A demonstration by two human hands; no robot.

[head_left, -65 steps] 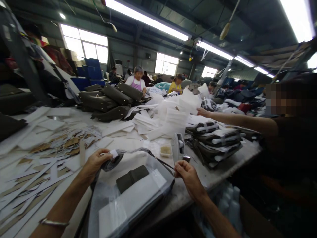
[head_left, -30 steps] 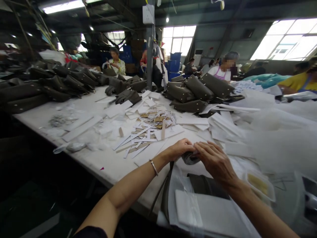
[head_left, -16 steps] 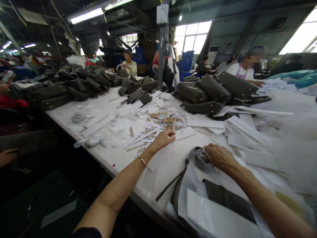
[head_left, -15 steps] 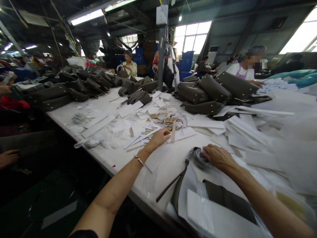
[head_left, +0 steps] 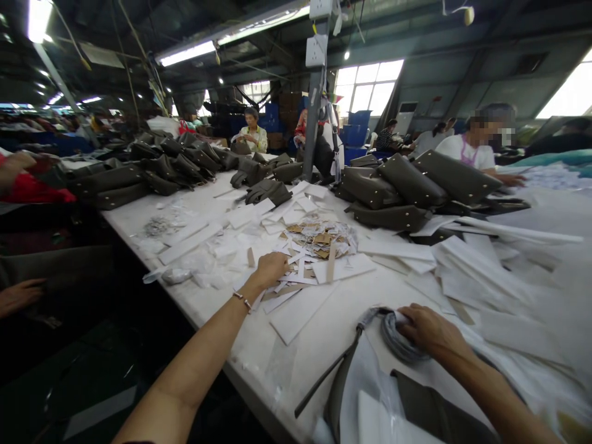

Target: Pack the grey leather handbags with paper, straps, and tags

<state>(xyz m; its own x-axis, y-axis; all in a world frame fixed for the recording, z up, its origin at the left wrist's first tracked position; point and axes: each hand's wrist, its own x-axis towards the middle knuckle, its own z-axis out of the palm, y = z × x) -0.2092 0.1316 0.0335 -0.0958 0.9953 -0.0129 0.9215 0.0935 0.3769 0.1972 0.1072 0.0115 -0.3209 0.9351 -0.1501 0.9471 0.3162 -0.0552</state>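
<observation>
My left hand (head_left: 272, 269) is closed over a scatter of narrow white card strips (head_left: 298, 279) in the middle of the table. Its fingertips are partly hidden, so what they pinch does not show. On the right, my right hand (head_left: 423, 325) grips a coiled strap (head_left: 398, 342) wrapped in clear plastic. The coil joins a dark olive bag (head_left: 428, 401) at the table's near edge, which has white padding (head_left: 374, 419) and clear film on it. A thin dark strap (head_left: 324, 382) trails from the bag to the left.
Beyond the strips is a heap of tan and white tags (head_left: 324, 237). White foam sheets (head_left: 472, 265) lie at right, and dark bags are piled at back left (head_left: 171, 160) and back right (head_left: 407, 179). A post (head_left: 314, 123) rises behind. Several people sit around.
My left hand has moved left, from beside the tag heap onto the card strips. My right hand keeps its grip on the coil. The whole view has shifted slightly.
</observation>
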